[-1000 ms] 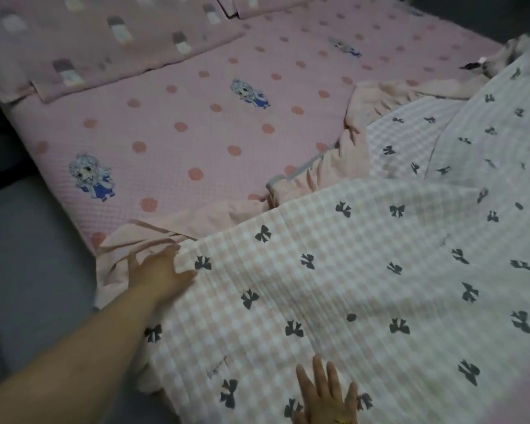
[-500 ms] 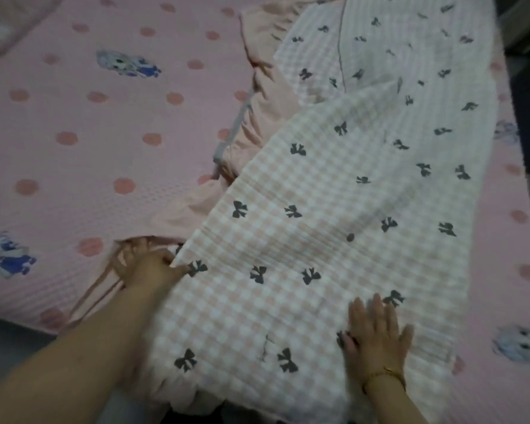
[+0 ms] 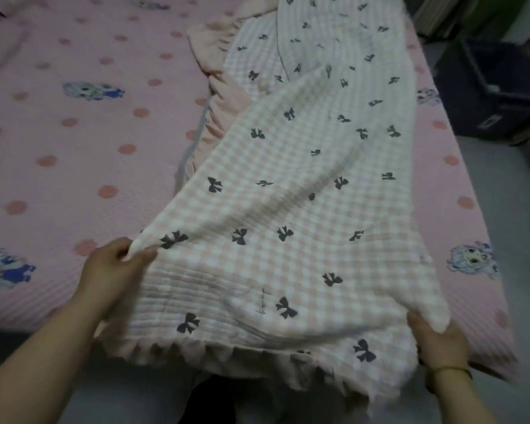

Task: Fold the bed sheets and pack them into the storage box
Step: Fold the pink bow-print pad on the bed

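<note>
A pink-and-white checked sheet [image 3: 291, 215] with dark bows and a pink ruffled border lies lengthwise along the bed, its near end raised off the mattress. My left hand [image 3: 110, 270] pinches the near left corner of the sheet between thumb and fingers. My right hand [image 3: 438, 344] grips the near right corner from underneath, its fingers mostly hidden under the cloth. A dark storage box [image 3: 496, 90] stands on the floor past the bed's right side.
The bed carries a pink fitted sheet [image 3: 74, 142] with dots and cartoon figures. Grey floor [image 3: 520, 240] runs along the right side and at the foot. Dark clutter sits beyond the box at the top right.
Both hands went from lying flat on the checked sheet to gripping its near corners, and the near end has lifted. The view has shifted rightward, bringing the dark box into sight.
</note>
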Tool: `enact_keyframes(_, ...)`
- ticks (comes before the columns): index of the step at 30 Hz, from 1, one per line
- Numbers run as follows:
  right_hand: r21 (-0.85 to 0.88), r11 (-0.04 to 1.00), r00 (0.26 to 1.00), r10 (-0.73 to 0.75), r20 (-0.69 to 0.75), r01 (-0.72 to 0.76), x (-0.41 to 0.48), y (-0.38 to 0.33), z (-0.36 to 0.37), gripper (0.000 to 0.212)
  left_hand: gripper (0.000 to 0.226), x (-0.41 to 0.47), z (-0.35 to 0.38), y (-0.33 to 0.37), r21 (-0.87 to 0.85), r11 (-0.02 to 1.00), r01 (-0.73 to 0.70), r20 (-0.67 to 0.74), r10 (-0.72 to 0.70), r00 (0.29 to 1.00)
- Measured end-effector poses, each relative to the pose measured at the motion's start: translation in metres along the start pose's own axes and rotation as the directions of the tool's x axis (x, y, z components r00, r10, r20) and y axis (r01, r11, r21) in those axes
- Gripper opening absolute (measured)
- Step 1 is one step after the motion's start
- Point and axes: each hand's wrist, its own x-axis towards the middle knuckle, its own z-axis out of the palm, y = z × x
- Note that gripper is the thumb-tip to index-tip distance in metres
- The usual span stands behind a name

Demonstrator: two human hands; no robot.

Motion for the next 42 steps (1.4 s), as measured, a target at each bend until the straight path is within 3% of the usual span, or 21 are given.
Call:
enact_keyframes(2,-0.083,0.993,0.994,-0.084,-0.068,0.078,-0.006,-0.004,-0.023,0.037,0.012,-0.035,-0.021,-0.002,-0.124,0.992,0.033,-0.06,-0.04,0.997)
enact_keyframes(4,-0.193,0.98,0.995,-0.071,-0.063,0.058,-0.002,0.003,-0.04,0.037,0.012,-0.066,-0.015,-0.022,-0.109,0.985,0.137,-0.008,-0.138,0.99)
enact_keyframes(8,-0.477,0.879,0.998,0.034,0.052,-0.005,0.009,0.024,-0.041,0.039,0.018,-0.08,0.035,-0.058,0.341,0.904,0.259,0.236,-0.348,0.907)
enact_keyframes(11,-0.656,0.751,0.991,0.01,0.136,0.083,0.012,0.02,-0.026,0.056,0.031,-0.065,0.053,-0.049,0.593,0.782,0.19,0.158,-0.344,0.925)
enact_keyframes(12,-0.687,0.717,0.986,0.001,0.169,0.117,0.01,0.015,-0.019,0.059,0.037,-0.058,0.058,-0.041,0.557,0.814,0.168,0.145,-0.294,0.945)
enact_keyframes(14,-0.717,0.66,0.966,-0.056,0.252,0.225,0.003,0.004,-0.002,0.055,0.048,-0.042,0.069,-0.025,0.298,0.939,0.173,0.171,-0.23,0.958)
enact_keyframes(16,-0.723,0.592,0.928,-0.131,0.348,0.355,-0.005,-0.002,0.018,0.052,0.056,-0.025,0.078,-0.014,0.03,0.974,0.224,0.193,-0.226,0.955)
enact_keyframes(17,-0.724,0.551,0.904,-0.159,0.397,0.415,-0.004,-0.005,0.031,0.055,0.058,-0.014,0.082,-0.011,-0.016,0.97,0.241,0.184,-0.234,0.955)
enact_keyframes(20,-0.741,0.444,0.855,-0.136,0.5,0.504,-0.009,-0.014,0.062,0.063,0.052,0.007,0.092,-0.012,0.036,0.961,0.276,0.191,-0.278,0.942)
enact_keyframes(23,-0.775,0.373,0.853,-0.102,0.511,0.509,-0.017,-0.02,0.087,0.066,0.037,0.018,0.098,-0.013,0.005,0.955,0.295,0.238,-0.288,0.928)
enact_keyframes(25,-0.799,0.329,0.863,-0.145,0.483,0.503,-0.022,-0.025,0.1,0.066,0.03,0.023,0.095,-0.009,0.001,0.976,0.216,0.224,-0.211,0.951)
enact_keyframes(28,-0.814,0.266,0.855,-0.219,0.471,0.516,-0.027,-0.028,0.114,0.065,0.027,0.023,0.073,-0.012,0.037,0.996,0.075,0.01,-0.075,0.997)
enact_keyframes(31,-0.802,0.216,0.825,-0.04,0.563,0.557,-0.022,-0.019,0.126,0.063,0.029,0.031,0.054,-0.039,0.11,0.98,0.164,-0.083,-0.156,0.984)
enact_keyframes(35,-0.8,0.218,0.803,0.1,0.588,0.559,-0.011,-0.013,0.132,0.064,0.031,0.057,0.059,-0.049,0.413,0.892,0.182,0.048,-0.221,0.974)
enact_keyframes(39,-0.782,0.229,0.781,0.116,0.614,0.58,-0.011,-0.019,0.126,0.065,0.037,0.054,0.069,-0.043,0.446,0.882,0.152,0.034,-0.186,0.982)
enact_keyframes(42,-0.787,0.237,0.809,0.009,0.587,0.569,-0.009,-0.024,0.119,0.062,0.052,0.053,0.074,-0.035,0.438,0.888,0.136,-0.033,-0.136,0.99)
